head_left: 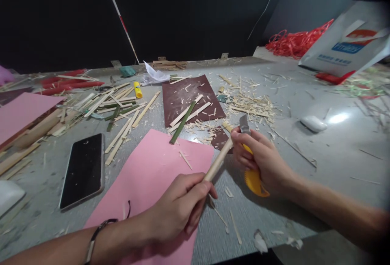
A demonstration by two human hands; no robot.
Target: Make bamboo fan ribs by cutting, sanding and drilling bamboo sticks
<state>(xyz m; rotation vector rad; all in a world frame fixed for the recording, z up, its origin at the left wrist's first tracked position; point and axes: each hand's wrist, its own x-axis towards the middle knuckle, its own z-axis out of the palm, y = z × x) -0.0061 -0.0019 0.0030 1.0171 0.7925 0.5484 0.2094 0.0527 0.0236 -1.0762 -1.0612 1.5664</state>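
Note:
My left hand (185,202) is closed round the lower part of a pale wooden stick (219,160), which slants up to the right above the table. In my right hand (258,155) is a yellow utility knife (256,183), its wide grey blade showing above the thumb. The fingers of that hand also touch the upper end of the stick; how they meet it is partly hidden. Beneath my left hand lies a pink paper sheet (146,171). Beyond the hands, a dark brown sheet (195,90) carries pale strips and a green strip (183,123).
A phone (83,171) lies left of the pink sheet. Wood strips (118,106) and a yellow glue stick (138,89) are behind it. Shavings (251,104) are heaped at centre right. A white mouse (313,123), a white bag (344,46) and red string (295,42) stand right.

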